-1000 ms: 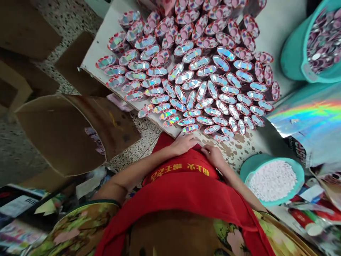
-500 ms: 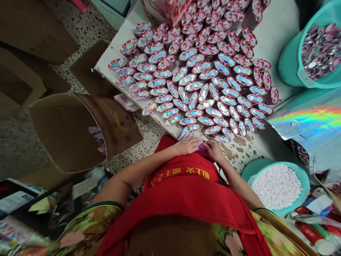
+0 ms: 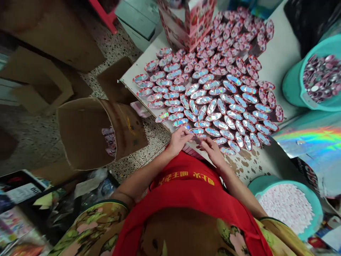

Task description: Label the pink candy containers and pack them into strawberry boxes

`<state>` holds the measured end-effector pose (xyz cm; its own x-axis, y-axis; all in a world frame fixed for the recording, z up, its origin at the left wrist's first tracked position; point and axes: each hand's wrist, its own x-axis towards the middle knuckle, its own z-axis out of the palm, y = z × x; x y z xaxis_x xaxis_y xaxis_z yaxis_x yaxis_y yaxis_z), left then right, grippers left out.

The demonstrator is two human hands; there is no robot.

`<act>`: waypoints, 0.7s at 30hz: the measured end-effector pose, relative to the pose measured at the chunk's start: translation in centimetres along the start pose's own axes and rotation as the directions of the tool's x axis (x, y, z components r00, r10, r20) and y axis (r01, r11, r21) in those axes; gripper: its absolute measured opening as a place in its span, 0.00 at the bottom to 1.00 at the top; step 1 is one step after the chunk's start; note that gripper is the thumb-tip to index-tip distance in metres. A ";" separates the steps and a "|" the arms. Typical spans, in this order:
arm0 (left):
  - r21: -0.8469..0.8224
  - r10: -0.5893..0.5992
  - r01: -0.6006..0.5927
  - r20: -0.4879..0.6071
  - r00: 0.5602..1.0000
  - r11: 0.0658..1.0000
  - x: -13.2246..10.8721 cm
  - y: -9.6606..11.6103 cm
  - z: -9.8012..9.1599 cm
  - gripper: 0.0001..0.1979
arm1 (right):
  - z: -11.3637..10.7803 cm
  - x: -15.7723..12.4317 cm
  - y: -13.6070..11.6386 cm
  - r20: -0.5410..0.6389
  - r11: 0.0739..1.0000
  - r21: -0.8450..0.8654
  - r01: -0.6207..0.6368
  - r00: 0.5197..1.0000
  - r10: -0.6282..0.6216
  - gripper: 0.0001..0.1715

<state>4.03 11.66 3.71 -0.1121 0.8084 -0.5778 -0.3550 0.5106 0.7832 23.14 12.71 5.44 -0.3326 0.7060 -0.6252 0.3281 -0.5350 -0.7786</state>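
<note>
Oval-topped pink-and-red packs (image 3: pixel 213 106) stand close together on the white table, many with shiny silver tops. At their near edge, my left hand (image 3: pixel 179 141) has its thumb and fingers pinched together. My right hand (image 3: pixel 211 149) is just to the right, its fingers bent inward toward the left hand. Between the fingertips is a small dark, partly see-through thing, mostly hidden and too blurred to name. Just below the hands, a pink striped stack (image 3: pixel 195 153) lies at the table edge, against the red apron (image 3: pixel 183 177).
A teal bucket (image 3: pixel 295 83) of small pink-and-silver ovals stands at right. Below it are a rainbow-shiny sheet (image 3: pixel 314 133) and a teal basin (image 3: pixel 255 188) of small white pieces. An open carton (image 3: pixel 82 135) sits left on the floor. A strawberry-print box (image 3: pixel 197 26) stands behind the packs.
Both hands have moved forward from my lap to the front row of packs. The purple thing at my fingers no longer shows clearly. The view has shifted, showing more of the table's far end.
</note>
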 end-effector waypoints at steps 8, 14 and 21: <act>-0.003 0.029 -0.030 -0.257 0.966 1.000 6.1 2.7 -2.3 0.12 | -0.2 10.7 -6.6 0.056 0.944 -0.312 0.103 0.994 -0.090 0.31; 0.531 0.334 -0.023 -0.498 0.800 0.847 14.4 5.7 -3.5 0.03 | -1.5 21.6 -13.3 0.133 0.698 -0.693 0.180 0.984 -0.121 0.23; 0.679 0.385 0.193 -0.601 0.701 0.709 21.9 8.5 -1.1 0.07 | -1.6 31.2 -19.4 0.077 0.254 -0.962 0.098 0.993 -0.092 0.19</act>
<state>-2.46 33.39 -2.60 -0.7725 0.5872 -0.2419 0.3568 0.7164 0.5996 7.77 45.86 1.12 -0.4287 0.7144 -0.5531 0.9013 0.3800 -0.2079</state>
